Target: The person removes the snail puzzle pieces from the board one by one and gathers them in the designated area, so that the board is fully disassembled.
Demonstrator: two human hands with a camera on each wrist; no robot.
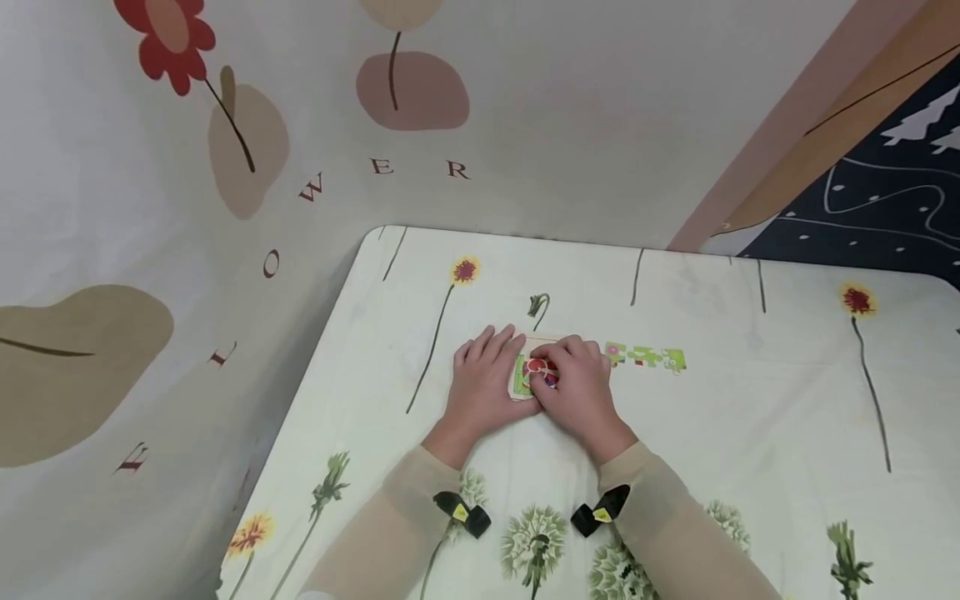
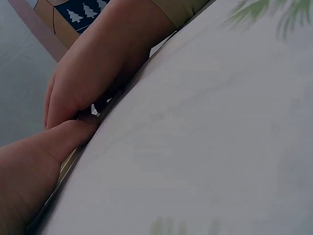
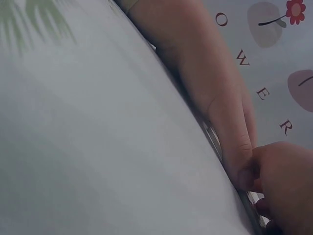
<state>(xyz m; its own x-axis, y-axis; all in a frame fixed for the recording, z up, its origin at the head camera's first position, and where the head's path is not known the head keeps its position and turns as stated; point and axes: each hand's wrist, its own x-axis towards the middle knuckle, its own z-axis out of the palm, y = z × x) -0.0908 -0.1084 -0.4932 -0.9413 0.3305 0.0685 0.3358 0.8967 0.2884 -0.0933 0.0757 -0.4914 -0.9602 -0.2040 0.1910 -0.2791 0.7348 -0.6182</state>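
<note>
I see the right hand (image 1: 577, 383) bent over the board (image 1: 542, 338), thumb and forefinger seemingly pinching the red piece (image 1: 542, 365) on it, and I'd worry that a crooked push would skid the board if the left hand (image 1: 486, 375), its fingers fairly straight along the board's left side, pressed too lightly. Just right of the board (close by those knuckles) a row of loose pieces (image 1: 647, 358) lies on the bench (image 1: 750, 417), and both hands hide much of the board.

Puzzle pieces (image 1: 647, 358) — matt, card-like; tablecloth (image 1: 750, 442) — smooth, matt.
</note>
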